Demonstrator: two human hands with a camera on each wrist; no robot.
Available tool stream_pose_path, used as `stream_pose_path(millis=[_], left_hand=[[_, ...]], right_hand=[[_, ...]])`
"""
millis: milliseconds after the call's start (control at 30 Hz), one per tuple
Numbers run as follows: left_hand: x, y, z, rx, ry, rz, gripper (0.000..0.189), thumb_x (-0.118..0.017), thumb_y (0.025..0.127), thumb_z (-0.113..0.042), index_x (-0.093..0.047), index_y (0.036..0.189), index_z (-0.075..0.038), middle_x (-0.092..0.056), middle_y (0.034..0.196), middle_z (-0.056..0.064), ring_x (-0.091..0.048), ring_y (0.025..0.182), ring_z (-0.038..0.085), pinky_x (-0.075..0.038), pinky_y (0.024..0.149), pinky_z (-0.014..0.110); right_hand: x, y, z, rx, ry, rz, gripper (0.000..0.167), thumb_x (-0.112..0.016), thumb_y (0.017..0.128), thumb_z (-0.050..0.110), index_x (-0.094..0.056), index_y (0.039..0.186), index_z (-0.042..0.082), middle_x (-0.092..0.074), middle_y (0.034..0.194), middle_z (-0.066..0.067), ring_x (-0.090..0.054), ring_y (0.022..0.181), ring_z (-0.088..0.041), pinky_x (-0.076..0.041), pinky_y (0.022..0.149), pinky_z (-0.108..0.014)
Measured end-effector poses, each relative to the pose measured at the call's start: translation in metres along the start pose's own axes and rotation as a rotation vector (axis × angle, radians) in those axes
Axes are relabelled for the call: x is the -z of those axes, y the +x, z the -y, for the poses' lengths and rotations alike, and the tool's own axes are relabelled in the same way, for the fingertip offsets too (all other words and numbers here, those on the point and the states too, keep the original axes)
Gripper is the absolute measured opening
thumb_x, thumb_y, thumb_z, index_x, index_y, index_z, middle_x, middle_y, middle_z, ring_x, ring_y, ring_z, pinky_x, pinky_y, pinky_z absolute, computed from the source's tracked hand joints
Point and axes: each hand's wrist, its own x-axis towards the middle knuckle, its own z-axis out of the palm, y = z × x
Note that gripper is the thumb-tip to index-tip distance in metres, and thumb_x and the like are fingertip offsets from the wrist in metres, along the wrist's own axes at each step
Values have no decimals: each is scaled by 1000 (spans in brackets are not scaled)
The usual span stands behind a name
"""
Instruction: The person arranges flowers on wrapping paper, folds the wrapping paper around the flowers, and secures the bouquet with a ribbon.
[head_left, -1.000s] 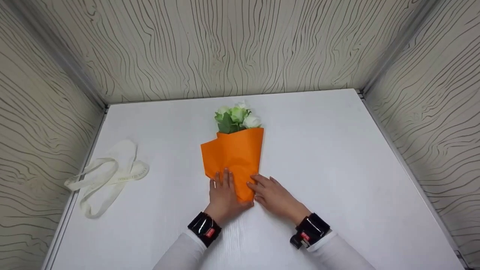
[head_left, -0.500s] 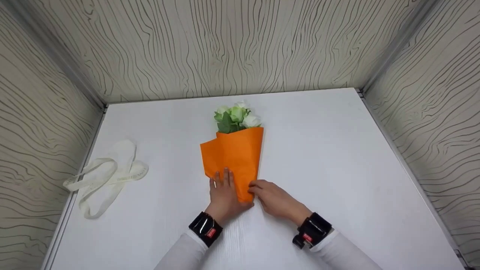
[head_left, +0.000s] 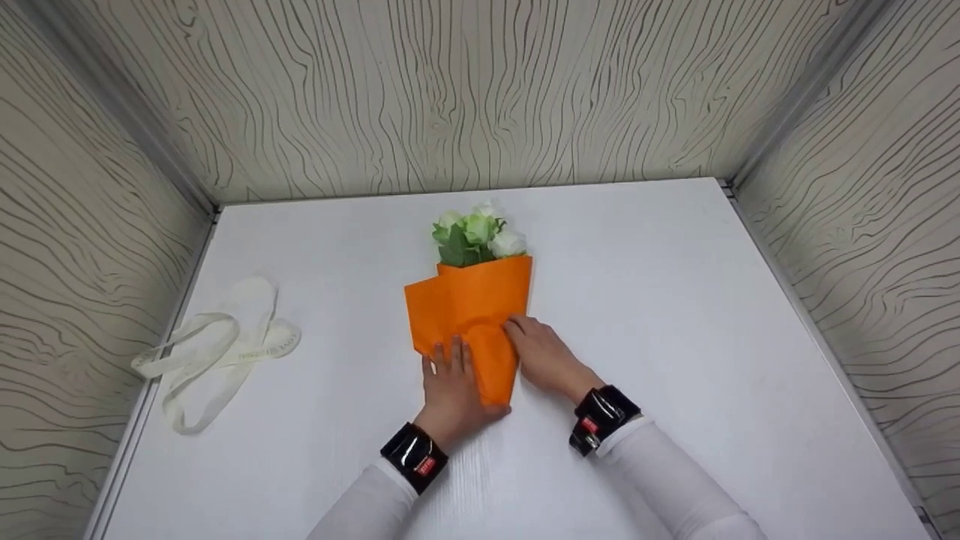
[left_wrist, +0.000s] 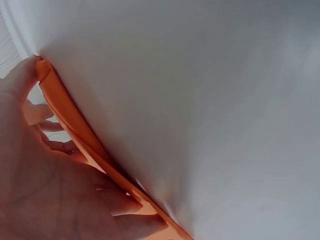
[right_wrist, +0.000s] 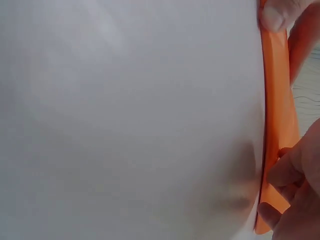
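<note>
A small bouquet of white and pale green flowers (head_left: 478,229) with green leaves lies wrapped in orange paper (head_left: 491,289), its blooms toward the back wall. My left hand (head_left: 450,397) rests on the lower left part of the wrap, fingers spread and straight. In the left wrist view its thumb (left_wrist: 22,77) sits at the narrow end of the orange roll. Along the right edge, my right hand (head_left: 545,354) holds the paper with curled fingers. The right wrist view has the right thumb (right_wrist: 270,215) at that edge and fingers (right_wrist: 285,172) bent over the paper.
A cream printed ribbon (head_left: 251,352) lies in loose loops on the left, part of it reaching past the edge of the white table (head_left: 675,300). Wood-grain patterned panels (head_left: 450,97) rise behind and on both sides.
My right hand has moved up along the wrap's right edge, away from the narrow end. A bulge now shows in the paper between the hands. My left hand has kept its place.
</note>
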Motion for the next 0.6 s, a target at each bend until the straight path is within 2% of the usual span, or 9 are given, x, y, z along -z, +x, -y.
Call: stream_pose_path(millis=[233,433,600], left_hand=[[-2,1,-1,-5,-6,3,122,-30,57,-88,-19,140,0,-16,144,19,-14,128,44,-11,97,62],[-2,1,-1,-8,-18,-5,121,-30,56,-88,-20,140,-1,-18,143,19,-17,127,43,-12,96,62],[-3,2,0,0,-21,-1,123,-30,56,-89,-18,140,-1,-17,144,18,-16,128,42,-11,97,62]], right_hand=[[4,19,-24,-126,17,39,42,-35,92,8,-36,133,5,-35,134,-10,-32,122,-23,-27,99,-40],[8,31,-39,-152,-37,49,40,-34,93,10,-37,132,5,-35,133,-11,-32,122,-26,-27,97,-44],[11,34,-35,-160,-31,45,38,-35,93,9,-40,130,5,-38,130,-11,-33,120,-26,-27,98,-42]])
